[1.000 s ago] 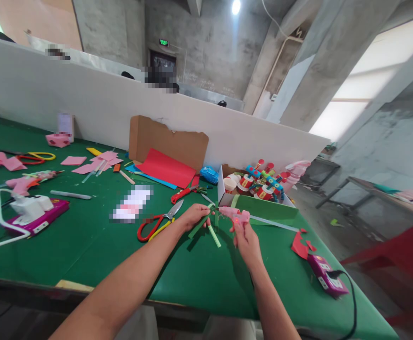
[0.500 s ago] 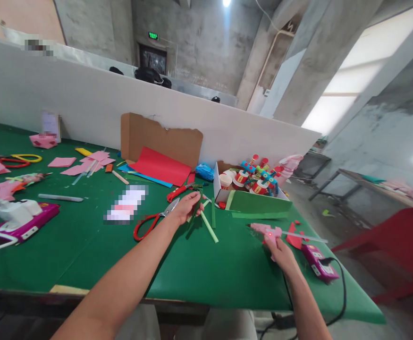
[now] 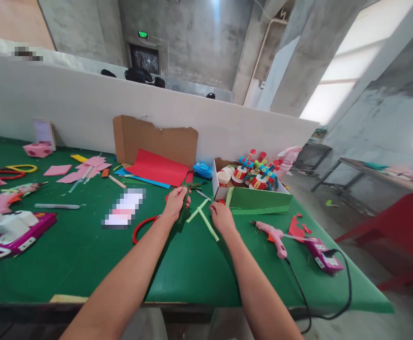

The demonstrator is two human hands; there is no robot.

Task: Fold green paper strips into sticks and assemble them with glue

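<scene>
Dark green paper strips (image 3: 183,210) are pinched in my left hand (image 3: 176,204), above the green table. Just beyond it lies a dark green folded paper spring (image 3: 195,186). My right hand (image 3: 222,216) is by the near left corner of the white box (image 3: 221,192); its fingertips are bent together and too small to show what they hold. Between my hands, light green strips (image 3: 208,224) lie crossed on the table. The pink glue gun (image 3: 272,236) rests on the table to the right of my right hand.
Paper figures (image 3: 259,175) fill the box. Red-handled scissors (image 3: 141,228) lie partly under my left forearm. Red paper (image 3: 158,167) leans near the cardboard (image 3: 156,137). Purple power strips (image 3: 323,256) (image 3: 32,233) sit right and left, with a black cord trailing at right.
My right hand has let go of the glue gun, which now lies on the table, and has moved left to the box corner. The paper spring is now apart from my left hand.
</scene>
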